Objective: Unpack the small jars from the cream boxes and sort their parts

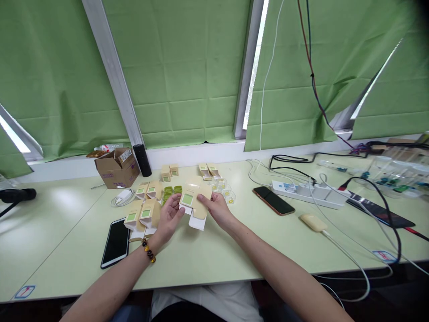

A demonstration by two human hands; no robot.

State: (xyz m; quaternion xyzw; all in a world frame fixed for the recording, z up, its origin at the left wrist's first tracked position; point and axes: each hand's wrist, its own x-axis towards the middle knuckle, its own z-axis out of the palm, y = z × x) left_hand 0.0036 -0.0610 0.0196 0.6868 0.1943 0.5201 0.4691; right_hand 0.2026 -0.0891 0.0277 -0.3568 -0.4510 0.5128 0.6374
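Observation:
Between my two hands is a flattened beige carton (202,197) with a green window and white flaps hanging down. My right hand (216,208) pinches its right side, thumb on top. My left hand (171,212) has curled fingers at its left edge, thumb against the white flap. Left of my left hand stand several folded beige boxes (149,212) with open flaps. Just behind the hands lie small green containers (172,191) and a clear plastic tray (229,193) with yellowish spots. Farther back are two small closed boxes (166,173) and a pair of open ones (209,171).
A black-screened phone (115,243) lies left of my left forearm, another phone (273,200) to the right. Beyond that sit a power strip (310,193) with cables and a beige charging case (313,222). A cardboard box (117,169) and black cylinder (142,160) stand at the back left.

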